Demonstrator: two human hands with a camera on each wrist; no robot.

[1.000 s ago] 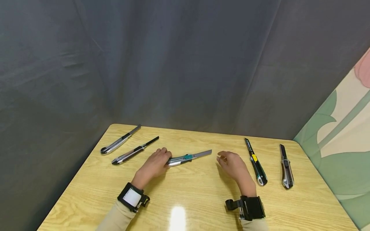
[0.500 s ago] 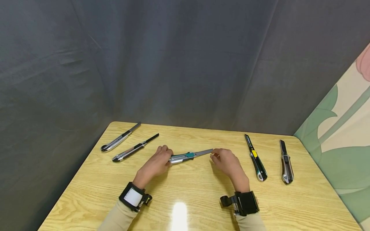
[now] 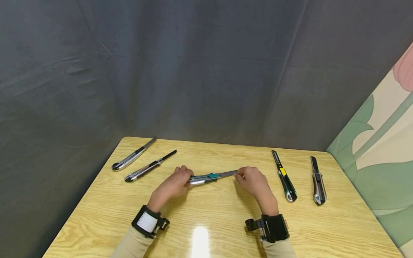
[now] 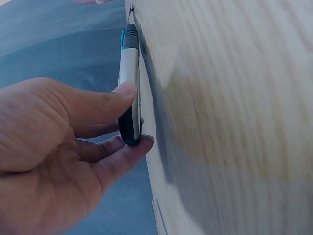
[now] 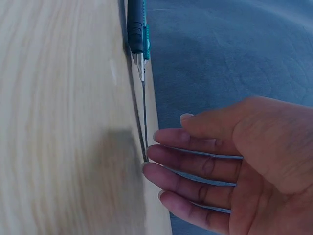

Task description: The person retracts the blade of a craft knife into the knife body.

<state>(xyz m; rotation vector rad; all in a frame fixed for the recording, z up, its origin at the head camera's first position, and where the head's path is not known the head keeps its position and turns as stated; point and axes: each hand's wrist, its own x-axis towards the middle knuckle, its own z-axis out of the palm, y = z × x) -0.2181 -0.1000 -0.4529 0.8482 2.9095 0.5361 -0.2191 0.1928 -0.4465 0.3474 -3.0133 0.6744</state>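
A snap-off utility knife (image 3: 203, 178) with a silver and dark handle, a teal slider and an extended blade (image 3: 228, 173) lies between my hands in the head view. My left hand (image 3: 175, 182) holds the rear end of its handle. In the left wrist view the thumb (image 4: 110, 100) is on one side of the handle and fingers are on the other. My right hand (image 3: 255, 181) is at the blade's tip. The right wrist view shows its fingers (image 5: 188, 154) extended, fingertips at the blade tip, with the thumb held apart. Whether they touch the blade is unclear.
Two silver-and-black utility knives, the farther one (image 3: 133, 156) and the nearer one (image 3: 145, 170), lie at the left. A black knife with a yellow slider (image 3: 284, 177) and a brown-grey knife (image 3: 318, 182) lie at the right. A dark curtain (image 3: 206, 71) hangs behind the wooden table (image 3: 180, 222).
My right hand has moved left to the blade's tip. The blade tip has since come slightly toward me. My left hand has kept its hold on the utility knife's handle.
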